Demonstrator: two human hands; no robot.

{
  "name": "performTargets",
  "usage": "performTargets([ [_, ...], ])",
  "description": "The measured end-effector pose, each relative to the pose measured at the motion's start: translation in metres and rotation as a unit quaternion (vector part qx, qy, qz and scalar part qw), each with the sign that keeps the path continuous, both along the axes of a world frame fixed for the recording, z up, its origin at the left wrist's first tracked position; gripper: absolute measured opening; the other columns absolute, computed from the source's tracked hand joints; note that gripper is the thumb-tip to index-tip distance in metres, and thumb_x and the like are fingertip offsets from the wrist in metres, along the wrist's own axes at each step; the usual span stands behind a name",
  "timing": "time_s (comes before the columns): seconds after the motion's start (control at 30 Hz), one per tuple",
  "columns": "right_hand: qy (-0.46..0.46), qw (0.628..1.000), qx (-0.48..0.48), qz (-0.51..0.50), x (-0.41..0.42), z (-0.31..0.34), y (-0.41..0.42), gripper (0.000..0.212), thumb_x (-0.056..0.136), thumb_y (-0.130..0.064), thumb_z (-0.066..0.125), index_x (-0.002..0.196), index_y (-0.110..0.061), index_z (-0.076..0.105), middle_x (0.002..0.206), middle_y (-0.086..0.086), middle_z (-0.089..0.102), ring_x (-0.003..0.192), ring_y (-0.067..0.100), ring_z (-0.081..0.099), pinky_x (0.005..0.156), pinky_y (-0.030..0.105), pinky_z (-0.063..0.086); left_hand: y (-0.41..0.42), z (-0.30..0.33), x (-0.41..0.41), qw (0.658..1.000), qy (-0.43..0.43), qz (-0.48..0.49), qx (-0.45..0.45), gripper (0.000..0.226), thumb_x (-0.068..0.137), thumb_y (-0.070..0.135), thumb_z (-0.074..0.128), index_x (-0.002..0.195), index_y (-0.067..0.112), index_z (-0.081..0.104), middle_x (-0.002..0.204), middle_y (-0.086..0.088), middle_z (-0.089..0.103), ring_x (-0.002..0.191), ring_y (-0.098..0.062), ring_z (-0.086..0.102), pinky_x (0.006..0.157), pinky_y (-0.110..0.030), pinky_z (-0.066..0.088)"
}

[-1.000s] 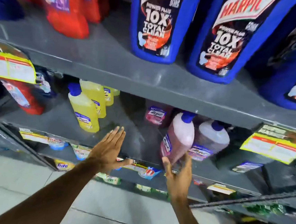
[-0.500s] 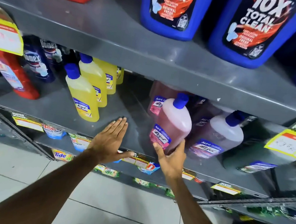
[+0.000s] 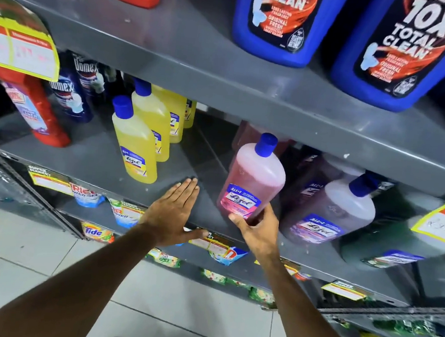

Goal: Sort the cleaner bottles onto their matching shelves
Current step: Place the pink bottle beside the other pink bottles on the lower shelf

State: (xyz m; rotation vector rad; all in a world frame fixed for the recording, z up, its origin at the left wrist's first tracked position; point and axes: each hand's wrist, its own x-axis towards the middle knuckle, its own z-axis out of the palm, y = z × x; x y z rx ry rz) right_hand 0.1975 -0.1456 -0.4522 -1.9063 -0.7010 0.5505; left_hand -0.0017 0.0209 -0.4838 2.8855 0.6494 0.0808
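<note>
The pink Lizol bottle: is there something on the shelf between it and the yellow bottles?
Nothing visible. The right hand grips the pink Lizol bottle; bare shelf separates it from the yellow bottles, with the open left hand at the shelf's front edge.

Bright overhead light glares off the grey shelf (image 3: 199, 54); deep shade beneath, wide-angle bowing, soft corners

Pink bottle (image 3: 252, 182) reads "Lizol"; blue jug (image 3: 407, 47) "10X TOTAL CLEAN".
</note>
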Motion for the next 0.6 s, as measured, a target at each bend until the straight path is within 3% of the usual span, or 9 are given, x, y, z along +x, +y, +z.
performTargets([
  [0.13,-0.002,1.000,0.001,-0.006,0.0029,-0.0042,-0.0007,0.068,0.075,-0.022,0.095,0.133,-0.018,0.061,0.118,-0.003,0.077,0.105,0.008,0.075,0.092,0.030,0.063,0.0003,0.0000,0.0011,1.000,-0.005,-0.005,0.006,0.121,0.090,0.091,0.030,0.164,-0.002,0.008,0.174,-0.023,0.008,0.163,-0.035,0.008,0.131,-0.042,0.003],
  [0.27,0.000,1.000,-0.005,0.007,0.0048,-0.0042,0.0011,0.067,0.077,-0.018,0.093,0.133,-0.020,0.056,0.114,-0.019,0.072,0.099,-0.011,0.071,0.086,0.016,0.058,0.0008,-0.0014,0.0017,1.000,-0.015,-0.003,0.022,0.122,0.089,0.090,0.032,0.162,-0.006,0.018,0.172,-0.026,0.017,0.161,-0.037,0.016,0.131,-0.045,0.009],
  [0.43,0.002,1.000,-0.005,0.025,0.0054,-0.0034,-0.0001,0.066,0.081,-0.019,0.090,0.134,-0.027,0.051,0.114,-0.022,0.068,0.098,-0.019,0.067,0.077,0.005,0.055,-0.0007,0.0014,0.0015,1.000,-0.005,-0.003,0.014,0.123,0.087,0.091,0.031,0.164,-0.004,0.012,0.174,-0.024,0.011,0.162,-0.036,0.009,0.130,-0.041,0.001],
  [0.6,-0.002,1.000,-0.007,0.024,0.0093,-0.0068,-0.0001,0.066,0.079,-0.018,0.091,0.135,-0.019,0.056,0.118,-0.008,0.073,0.103,-0.003,0.072,0.079,0.008,0.057,0.0007,-0.0001,0.0021,1.000,0.007,-0.004,0.004,0.124,0.087,0.091,0.032,0.164,-0.002,0.005,0.175,-0.022,0.006,0.163,-0.034,0.005,0.132,-0.043,0.005],
])
